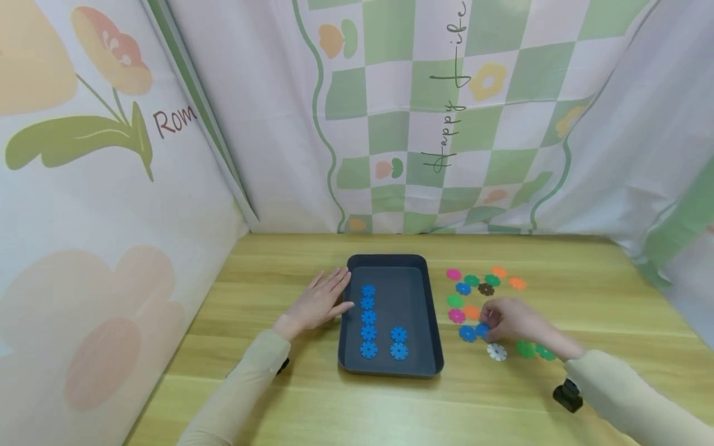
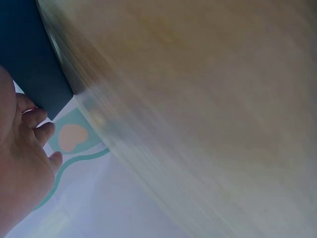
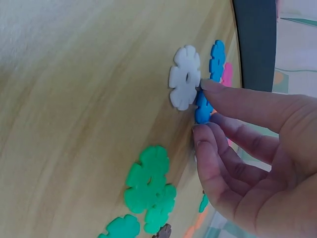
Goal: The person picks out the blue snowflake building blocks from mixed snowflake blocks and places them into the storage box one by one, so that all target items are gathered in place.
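Note:
A dark grey tray (image 1: pixel 411 310) lies on the wooden table. Inside it, a column of several blue flower-shaped discs (image 1: pixel 369 317) runs along the left side, with a pair of blue discs (image 1: pixel 398 334) near the front right. Against the tray's left wall rests my left hand (image 1: pixel 318 302), fingers extended and thumb at the rim. In the left wrist view, the left hand (image 2: pixel 25 144) is beside the tray's side (image 2: pixel 29 54). To the tray's right, my right hand (image 1: pixel 515 321) pinches a blue disc (image 3: pixel 202 107) between thumb and fingertips, at the table surface.
Around the right hand lie loose discs: a white disc (image 1: pixel 496 352), another blue disc (image 1: pixel 467 334), a brown disc (image 1: pixel 486 289), and several green, pink and orange ones. A checkered curtain (image 1: pixel 435 124) hangs behind the table; a printed cloth (image 1: pixel 111 235) borders the left.

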The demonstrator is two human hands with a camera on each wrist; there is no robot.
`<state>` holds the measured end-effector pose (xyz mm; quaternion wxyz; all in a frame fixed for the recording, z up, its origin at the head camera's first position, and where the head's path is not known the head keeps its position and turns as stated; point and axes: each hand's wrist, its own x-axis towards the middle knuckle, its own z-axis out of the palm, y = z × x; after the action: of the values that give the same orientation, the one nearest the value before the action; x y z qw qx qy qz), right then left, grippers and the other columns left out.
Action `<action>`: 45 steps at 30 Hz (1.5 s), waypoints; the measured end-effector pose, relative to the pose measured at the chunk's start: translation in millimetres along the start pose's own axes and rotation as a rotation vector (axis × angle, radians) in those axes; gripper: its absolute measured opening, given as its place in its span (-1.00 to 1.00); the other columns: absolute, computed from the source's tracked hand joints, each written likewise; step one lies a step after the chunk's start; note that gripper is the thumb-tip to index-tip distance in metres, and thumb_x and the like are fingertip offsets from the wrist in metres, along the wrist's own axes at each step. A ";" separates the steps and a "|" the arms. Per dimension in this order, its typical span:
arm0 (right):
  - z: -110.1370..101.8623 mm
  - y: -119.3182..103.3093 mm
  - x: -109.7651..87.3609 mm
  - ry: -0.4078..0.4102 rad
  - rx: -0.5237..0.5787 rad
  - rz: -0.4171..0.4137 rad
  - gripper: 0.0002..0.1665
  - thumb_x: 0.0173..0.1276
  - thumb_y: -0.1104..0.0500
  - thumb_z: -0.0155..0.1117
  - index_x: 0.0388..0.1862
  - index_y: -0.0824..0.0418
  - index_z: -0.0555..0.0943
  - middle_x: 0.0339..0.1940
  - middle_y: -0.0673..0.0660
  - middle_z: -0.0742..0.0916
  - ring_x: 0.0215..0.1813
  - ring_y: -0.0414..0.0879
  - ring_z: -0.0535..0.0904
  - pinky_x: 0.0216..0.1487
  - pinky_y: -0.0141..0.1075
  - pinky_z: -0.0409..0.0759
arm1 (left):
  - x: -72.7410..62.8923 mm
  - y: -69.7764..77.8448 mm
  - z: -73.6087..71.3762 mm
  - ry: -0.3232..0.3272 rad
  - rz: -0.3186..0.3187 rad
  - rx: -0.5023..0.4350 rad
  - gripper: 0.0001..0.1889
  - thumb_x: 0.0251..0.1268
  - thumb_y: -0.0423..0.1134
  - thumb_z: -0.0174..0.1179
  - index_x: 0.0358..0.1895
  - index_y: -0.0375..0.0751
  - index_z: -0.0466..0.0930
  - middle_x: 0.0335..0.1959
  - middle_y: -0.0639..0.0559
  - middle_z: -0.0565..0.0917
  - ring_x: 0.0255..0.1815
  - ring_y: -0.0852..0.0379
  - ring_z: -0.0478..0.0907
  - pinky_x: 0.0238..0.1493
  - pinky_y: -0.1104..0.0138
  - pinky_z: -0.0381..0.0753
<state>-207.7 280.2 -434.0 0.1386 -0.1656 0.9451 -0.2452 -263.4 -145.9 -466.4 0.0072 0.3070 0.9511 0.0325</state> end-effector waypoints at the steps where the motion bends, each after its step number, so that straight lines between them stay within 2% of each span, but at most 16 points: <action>1: 0.4 -0.2 0.4 -0.003 -0.002 0.005 -0.66 -0.02 0.23 0.56 -0.26 0.24 0.65 -0.36 0.06 0.71 -0.30 -0.15 0.55 -0.30 -0.32 0.59 | 0.0 0.2 -0.2 -0.001 -0.001 0.001 -0.20 0.53 0.29 -0.25 0.61 -0.14 -0.08 0.65 -0.02 -0.03 0.67 0.00 -0.06 0.65 -0.01 -0.07; 8: 2.8 -0.7 0.9 0.000 0.002 0.005 -0.68 -0.04 0.26 0.55 -0.29 0.22 0.64 -0.40 0.04 0.68 -0.33 -0.16 0.51 -0.35 -0.41 0.53 | -0.2 0.9 -0.7 0.000 -0.003 -0.001 -0.21 0.54 0.28 -0.23 0.61 -0.15 -0.07 0.65 -0.02 -0.02 0.67 0.00 -0.05 0.65 -0.01 -0.07; 20: 3.3 2.3 -0.9 0.018 0.032 -0.016 -0.64 -0.07 0.27 0.58 -0.32 0.23 0.57 -0.40 0.05 0.66 -0.34 -0.17 0.49 -0.36 -0.45 0.51 | 0.3 0.6 -0.2 -0.002 -0.005 0.016 -0.21 0.54 0.29 -0.25 0.61 -0.13 -0.07 0.65 -0.01 -0.02 0.67 0.00 -0.04 0.65 -0.01 -0.06; 28: -4.0 5.0 -2.7 -0.005 0.078 -0.022 -0.77 0.06 0.34 0.44 -0.27 0.25 0.62 -0.36 0.07 0.68 -0.31 -0.20 0.52 -0.34 -0.46 0.54 | 0.2 1.2 -0.7 -0.002 -0.003 0.000 -0.21 0.54 0.28 -0.24 0.61 -0.15 -0.07 0.65 -0.02 -0.01 0.67 -0.01 -0.03 0.65 -0.02 -0.06; 34: -9.8 5.6 -0.7 -0.012 0.085 -0.083 -0.87 0.17 0.30 0.35 -0.27 0.21 0.66 -0.34 0.04 0.71 -0.28 -0.28 0.55 -0.26 -0.46 0.56 | -0.7 1.8 -1.8 -0.004 -0.004 0.000 -0.21 0.54 0.28 -0.23 0.61 -0.15 -0.06 0.65 -0.02 -0.01 0.67 0.00 -0.04 0.65 -0.02 -0.06; 39: -14.7 -2.0 4.5 -0.021 0.134 -0.091 -0.88 0.21 0.29 0.30 -0.24 0.24 0.65 -0.31 0.04 0.70 -0.25 -0.24 0.56 -0.27 -0.44 0.59 | -0.7 1.6 -1.8 -0.008 -0.006 -0.005 -0.21 0.54 0.28 -0.24 0.61 -0.14 -0.08 0.65 -0.01 -0.03 0.67 0.00 -0.06 0.65 -0.01 -0.08; 45: -24.3 -21.2 17.4 -0.053 0.216 -0.079 -0.86 0.28 0.28 0.30 -0.20 0.31 0.63 -0.30 0.12 0.71 -0.27 -0.20 0.58 -0.28 -0.37 0.64 | 0.0 1.3 -1.5 -0.008 -0.002 0.005 -0.21 0.54 0.28 -0.25 0.61 -0.15 -0.08 0.65 -0.01 -0.03 0.67 0.00 -0.06 0.65 -0.03 -0.07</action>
<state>-226.5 266.2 -405.9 0.1707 -0.1932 0.9020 -0.3463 -262.7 -145.0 -464.8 0.0101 0.3063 0.9514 0.0287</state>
